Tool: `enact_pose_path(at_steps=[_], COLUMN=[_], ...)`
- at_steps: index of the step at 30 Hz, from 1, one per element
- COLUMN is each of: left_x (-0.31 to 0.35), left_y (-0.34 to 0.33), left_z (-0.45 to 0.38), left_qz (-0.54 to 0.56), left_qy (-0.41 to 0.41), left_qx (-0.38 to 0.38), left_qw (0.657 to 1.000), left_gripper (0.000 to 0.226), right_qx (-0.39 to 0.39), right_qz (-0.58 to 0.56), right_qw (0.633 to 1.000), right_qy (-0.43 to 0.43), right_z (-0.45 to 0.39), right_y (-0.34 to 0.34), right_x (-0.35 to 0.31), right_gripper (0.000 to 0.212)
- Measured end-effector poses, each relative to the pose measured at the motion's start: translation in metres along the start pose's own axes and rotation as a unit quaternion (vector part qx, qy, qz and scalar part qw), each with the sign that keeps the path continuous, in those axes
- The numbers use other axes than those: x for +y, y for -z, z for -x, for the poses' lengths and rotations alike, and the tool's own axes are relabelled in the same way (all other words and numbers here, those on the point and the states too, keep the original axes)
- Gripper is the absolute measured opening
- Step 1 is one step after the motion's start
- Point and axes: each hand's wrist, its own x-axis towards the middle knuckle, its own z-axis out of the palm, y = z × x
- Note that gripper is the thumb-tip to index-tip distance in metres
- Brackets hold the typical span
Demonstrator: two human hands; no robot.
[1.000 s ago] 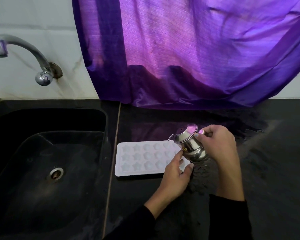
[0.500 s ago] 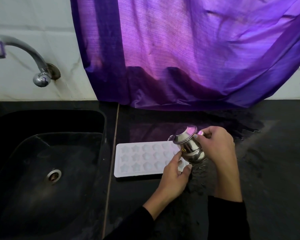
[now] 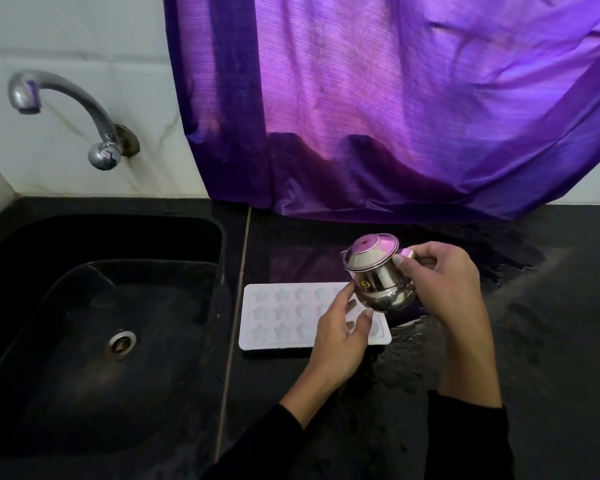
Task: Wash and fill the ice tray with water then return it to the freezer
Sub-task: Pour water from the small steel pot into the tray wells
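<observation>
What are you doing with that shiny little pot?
The right hand holds a small steel pot by its handle, tilted over the right end of a white ice tray with star-shaped cups. The left hand rests on the tray with its fingertips at the pot. The tray lies on the black counter, right of the sink. No water can be seen pouring.

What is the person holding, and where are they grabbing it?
A small steel jug. The right hand grips its handle; the left hand touches its lower side with its fingertips, above the ice tray.
</observation>
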Motion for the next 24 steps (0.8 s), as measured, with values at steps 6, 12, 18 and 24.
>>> enact_pose_path(at_steps=[6, 12, 18, 24], left_x=[-0.005, -0.007, -0.009, -0.011], left_y=[0.002, 0.002, -0.001, -0.002], left_z=[0.003, 0.004, 0.006, 0.005], left_qz=[-0.001, 0.007, 0.01, 0.006], left_qy=[0.01, 0.023, 0.033, 0.033], left_qx=[0.002, -0.006, -0.018, -0.019], left_qw=[1.0, 1.0, 0.999, 0.999], left_gripper=[0.049, 0.049, 0.046, 0.046], right_qx=[-0.009, -0.006, -0.004, -0.006], right_qz=[0.042, 0.072, 0.101, 0.11], right_qw=[0.999, 0.997, 0.995, 0.994], right_qy=[-0.008, -0.012, -0.021, -0.027], right_z=[0.002, 0.003, 0.003, 0.002], right_y=[-0.009, -0.013, -0.015, -0.016], right_x=[-0.006, -0.009, -0.008, -0.008], right_gripper=[0.004, 0.005, 0.005, 0.005])
